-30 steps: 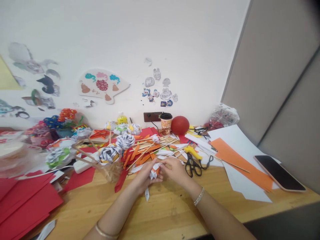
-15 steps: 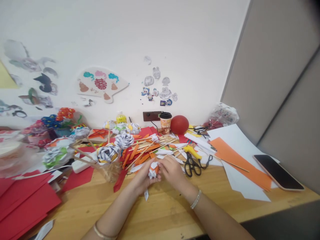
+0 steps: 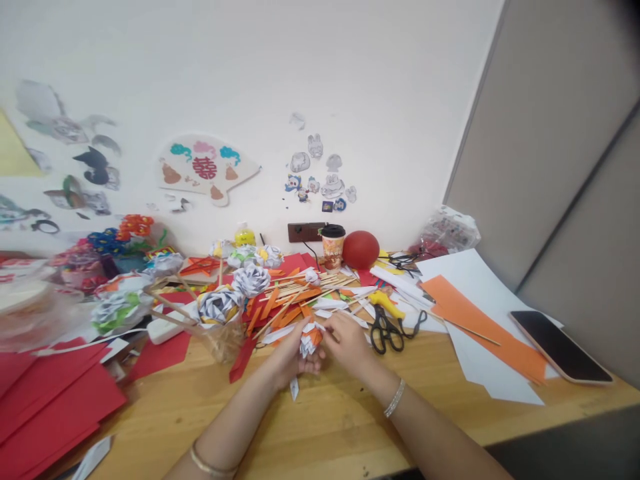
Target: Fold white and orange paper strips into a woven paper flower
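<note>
A small folded paper flower [image 3: 311,339], white with orange petals, rests in my left hand [image 3: 295,353]. The fingers of that hand curl around and beneath it. My right hand [image 3: 347,340] is at the flower's right side, thumb and forefinger pinched at a white petal on its edge. The right fingertips are partly hidden by the hand itself. Below my left hand a narrow white paper piece [image 3: 294,388] shows over the wooden table [image 3: 320,433]. Black-handled scissors [image 3: 385,333] lie just right of my right hand.
Wooden sticks [image 3: 295,290] and orange and white scraps are heaped behind my hands. Finished paper flowers [image 3: 220,303] stand at the left, near red sheets [image 3: 55,407]. A cup [image 3: 333,247] and a red balloon [image 3: 361,249] stand behind; a phone [image 3: 560,347] lies right.
My right fingertips have shifted slightly away from the flower's middle toward its right edge. More orange petal shows, and the flower appears slightly turned in my left hand.
</note>
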`<action>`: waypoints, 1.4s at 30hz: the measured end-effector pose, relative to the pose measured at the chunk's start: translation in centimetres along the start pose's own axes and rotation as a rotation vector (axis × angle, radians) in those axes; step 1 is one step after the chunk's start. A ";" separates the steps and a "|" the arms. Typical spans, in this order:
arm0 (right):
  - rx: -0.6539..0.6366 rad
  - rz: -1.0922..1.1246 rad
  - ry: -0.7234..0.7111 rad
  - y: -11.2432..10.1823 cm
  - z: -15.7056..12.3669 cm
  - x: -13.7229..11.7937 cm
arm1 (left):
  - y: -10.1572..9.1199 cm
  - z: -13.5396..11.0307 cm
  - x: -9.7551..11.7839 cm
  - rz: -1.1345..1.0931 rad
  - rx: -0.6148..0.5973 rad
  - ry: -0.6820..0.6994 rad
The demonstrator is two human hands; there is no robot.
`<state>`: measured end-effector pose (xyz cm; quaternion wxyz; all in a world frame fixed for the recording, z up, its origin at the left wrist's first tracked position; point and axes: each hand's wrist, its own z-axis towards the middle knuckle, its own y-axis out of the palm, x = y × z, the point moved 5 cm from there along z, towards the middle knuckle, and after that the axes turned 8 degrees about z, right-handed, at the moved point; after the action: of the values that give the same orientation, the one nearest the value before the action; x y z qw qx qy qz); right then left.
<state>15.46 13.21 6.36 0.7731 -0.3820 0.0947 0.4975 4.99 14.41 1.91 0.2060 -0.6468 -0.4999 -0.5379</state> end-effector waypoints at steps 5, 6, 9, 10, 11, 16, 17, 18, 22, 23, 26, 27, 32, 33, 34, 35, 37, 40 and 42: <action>-0.018 -0.023 0.017 -0.5 0.2 -0.6 | 0.6 -0.2 0.3 0.084 0.039 0.083; -0.036 -0.013 -0.004 -0.6 0.3 -0.7 | 0.6 -0.2 0.2 0.114 0.050 0.093; -0.082 0.045 -0.022 -0.8 0.7 -0.5 | 0.0 0.1 0.0 0.274 0.117 0.058; -0.092 0.071 -0.008 -0.8 0.8 -0.2 | -0.5 0.2 0.2 0.348 0.165 0.079; -0.098 0.098 0.013 -0.8 0.9 0.0 | -1.0 0.2 0.7 0.427 0.224 0.112; -0.126 0.305 0.235 0.1 0.6 2.0 | -1.8 -0.1 3.7 0.712 0.210 0.503; -0.136 0.363 0.287 0.4 0.5 2.5 | -2.0 0.1 3.5 0.704 0.152 0.452; -0.145 0.423 0.333 0.7 0.3 2.9 | -2.3 0.2 3.2 0.693 0.128 0.408; -0.168 0.651 0.471 1.6 -0.1 4.6 | -3.1 1.0 1.9 0.746 0.090 0.353; -0.184 0.690 0.503 1.8 -0.2 4.9 | -3.2 1.1 1.7 0.758 0.090 0.367; -0.259 0.743 0.560 2.0 -0.3 5.3 | -3.2 1.4 1.5 0.789 0.101 0.425; -0.278 0.739 0.562 2.0 -0.3 5.3 | -3.2 1.4 1.6 0.806 0.109 0.444; -0.261 0.576 0.481 1.3 0.0 4.6 | -2.7 1.2 2.1 0.915 0.152 0.487; -0.255 0.537 0.461 1.2 0.0 4.4 | -2.6 1.2 2.1 0.931 0.139 0.472; -0.252 0.503 0.445 1.2 0.0 4.3 | -2.5 1.1 2.1 0.950 0.122 0.454; -0.250 0.473 0.430 1.2 0.0 4.1 | -2.4 1.1 2.1 0.970 0.106 0.435; -0.244 0.438 0.404 1.2 0.0 4.0 | -2.4 0.9 2.2 1.005 0.104 0.419; -0.239 0.474 0.387 1.3 -0.1 4.2 | -2.2 0.5 2.6 1.004 0.155 0.466; -0.287 0.562 0.387 1.6 -0.2 4.5 | -2.0 0.3 2.8 0.992 0.167 0.508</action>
<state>16.38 16.59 3.10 0.5127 -0.5328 0.2697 0.6169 3.17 16.64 3.78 0.5986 -0.6358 -0.1116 -0.4743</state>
